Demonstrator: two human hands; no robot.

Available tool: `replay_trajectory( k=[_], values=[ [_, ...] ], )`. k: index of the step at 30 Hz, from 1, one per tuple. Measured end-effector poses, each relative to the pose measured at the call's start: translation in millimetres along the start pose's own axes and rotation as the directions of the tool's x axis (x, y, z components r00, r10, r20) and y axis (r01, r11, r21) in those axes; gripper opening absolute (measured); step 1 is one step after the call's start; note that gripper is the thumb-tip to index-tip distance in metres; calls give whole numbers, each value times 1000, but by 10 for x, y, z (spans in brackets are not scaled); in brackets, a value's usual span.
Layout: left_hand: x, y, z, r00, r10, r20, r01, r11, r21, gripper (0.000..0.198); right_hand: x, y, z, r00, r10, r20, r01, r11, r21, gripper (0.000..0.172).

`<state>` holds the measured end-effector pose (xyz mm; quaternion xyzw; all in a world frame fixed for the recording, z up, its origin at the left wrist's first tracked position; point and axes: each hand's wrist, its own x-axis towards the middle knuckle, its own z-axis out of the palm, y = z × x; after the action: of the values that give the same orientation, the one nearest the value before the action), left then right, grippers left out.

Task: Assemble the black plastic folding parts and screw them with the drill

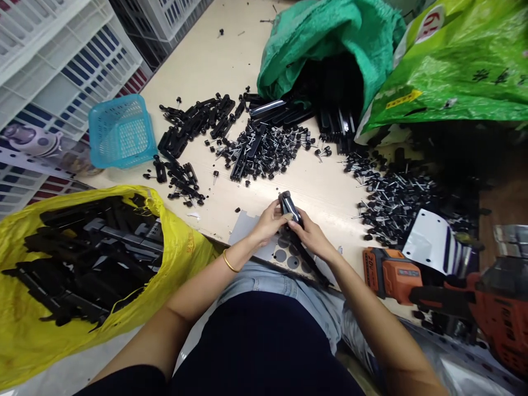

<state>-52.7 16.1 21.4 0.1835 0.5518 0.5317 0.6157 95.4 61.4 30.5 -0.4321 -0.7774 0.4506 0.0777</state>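
Note:
Both hands are closed around one long black plastic part (307,254), which slants from the table's middle down to its front edge. My left hand (269,223) grips its upper end from the left, thumb laid across it. From the right, my right hand (312,235) holds the same part, its thumb close to the left one. A shiny dark piece shows at the upper end; how it joins the rest I cannot tell. Under the hands lies a grey sheet with round marks (280,256). Beyond them is a pile of black-headed screws (268,154).
An open yellow sack (185,247) of black parts stands left, beneath a blue basket (124,157). A green sack (289,44) spills black parts at the back. More screws (396,198) and an orange cordless tool (495,319) with its battery (391,275) lie right.

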Motion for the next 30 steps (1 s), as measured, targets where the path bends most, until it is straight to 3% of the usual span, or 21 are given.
replay_trajectory(
  k=[4,7,9,11,14,19,21,25,27,30],
  values=[
    [-59,186,-133,986,66,153,-96,977,191,55,26,-42,107,995,-102,-17,102,995,0,64],
    [-115,396,-357,938,-11,346,-82,964,251,56,-75,-77,30,987,-160,1,160,985,-64,62],
    [-146,470,-454,920,-72,386,-35,964,265,57,-139,-113,-28,986,-164,27,166,978,-125,59],
    [-156,464,-458,940,-72,334,-12,970,243,52,-183,-173,-42,992,-121,34,125,972,-197,58],
    [-133,357,-317,988,7,152,-36,980,194,45,-219,-313,31,999,-38,-24,28,945,-325,58],
    [-112,197,-83,989,116,-97,-110,992,59,49,-271,-531,246,987,8,-160,-74,909,-409,56],
    [-127,177,-99,986,117,-116,-117,993,5,51,-289,-546,278,983,30,-181,-99,919,-382,56],
    [-165,168,-208,997,77,10,-78,996,43,51,-304,-508,229,998,-18,-65,-3,952,-305,58],
    [-169,145,-201,994,103,-39,-101,994,50,52,-302,-522,231,998,5,-63,-25,948,-316,58],
    [-141,72,-126,961,169,-217,-164,986,39,55,-298,-595,330,982,106,-159,-157,920,-360,58]
  ],
)
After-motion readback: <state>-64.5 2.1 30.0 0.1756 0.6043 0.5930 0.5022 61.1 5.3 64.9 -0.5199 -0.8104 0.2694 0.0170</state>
